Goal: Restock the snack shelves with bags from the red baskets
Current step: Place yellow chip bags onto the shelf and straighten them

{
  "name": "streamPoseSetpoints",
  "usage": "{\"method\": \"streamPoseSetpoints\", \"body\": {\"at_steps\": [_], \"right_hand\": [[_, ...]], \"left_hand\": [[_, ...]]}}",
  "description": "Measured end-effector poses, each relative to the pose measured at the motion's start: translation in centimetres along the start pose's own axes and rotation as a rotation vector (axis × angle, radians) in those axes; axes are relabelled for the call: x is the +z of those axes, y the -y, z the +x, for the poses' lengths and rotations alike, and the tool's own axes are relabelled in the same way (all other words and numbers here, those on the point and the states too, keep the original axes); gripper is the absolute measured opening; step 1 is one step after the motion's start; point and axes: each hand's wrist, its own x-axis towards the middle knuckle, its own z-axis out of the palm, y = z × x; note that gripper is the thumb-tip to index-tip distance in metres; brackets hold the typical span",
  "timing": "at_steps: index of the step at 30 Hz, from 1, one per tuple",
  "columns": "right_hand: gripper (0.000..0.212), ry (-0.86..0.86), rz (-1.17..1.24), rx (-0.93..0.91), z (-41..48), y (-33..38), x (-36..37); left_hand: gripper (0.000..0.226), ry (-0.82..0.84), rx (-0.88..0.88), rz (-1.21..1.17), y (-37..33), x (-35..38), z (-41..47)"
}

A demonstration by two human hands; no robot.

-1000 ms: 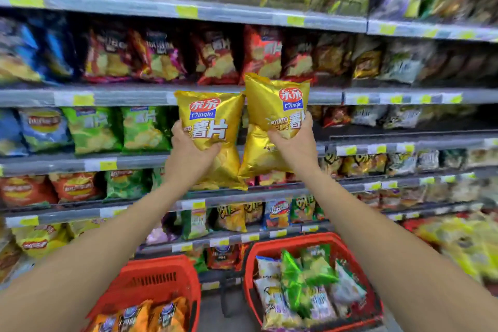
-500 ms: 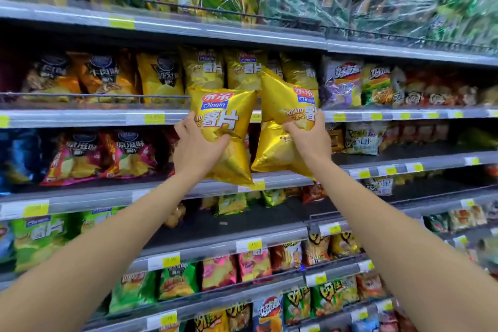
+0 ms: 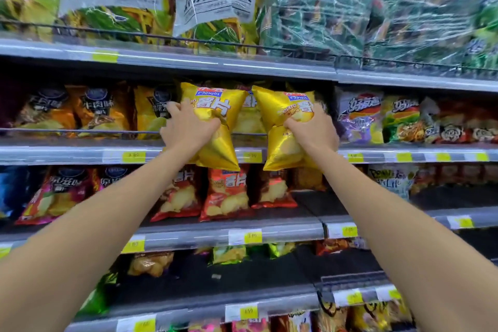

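At the second shelf [image 3: 80, 155] from the top, two gold bags were held up side by side, in front of its price strip. The left bag [image 3: 215, 110] was gripped at its middle by the left hand [image 3: 188, 129], fingers curled round its left edge. The right bag [image 3: 283, 116] was gripped likewise by the right hand [image 3: 312, 132]. Both lower corners hung past the strip, over the red bags [image 3: 226, 194] below; both tops stood just under the upper shelf [image 3: 269, 67]. A narrow gap lay between them, where a shelved bag [image 3: 250, 118] showed. A purple bag [image 3: 358, 118] stood just right.
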Motion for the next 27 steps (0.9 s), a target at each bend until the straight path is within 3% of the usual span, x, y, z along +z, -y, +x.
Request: {"method": "streamPoseSetpoints", "body": {"at_steps": [6, 12, 27], "right_hand": [[0.070, -0.023, -0.079, -0.088, 5.7, 0.3, 1.7], [0.076, -0.023, -0.070, -0.095, 10.1, 0.2, 3.1], [0.083, -0.264, 0.083, -0.112, 13.3, -0.2, 10.8]], "left_hand": [[0.085, -0.020, -0.078, 0.109, -3.7, 2.4, 4.3], [0.085, -0.093, -0.137, 0.121, -4.8, 4.8, 7.4], [0.069, -0.405, 0.035, 0.055, -2.3, 10.2, 11.0]]}}
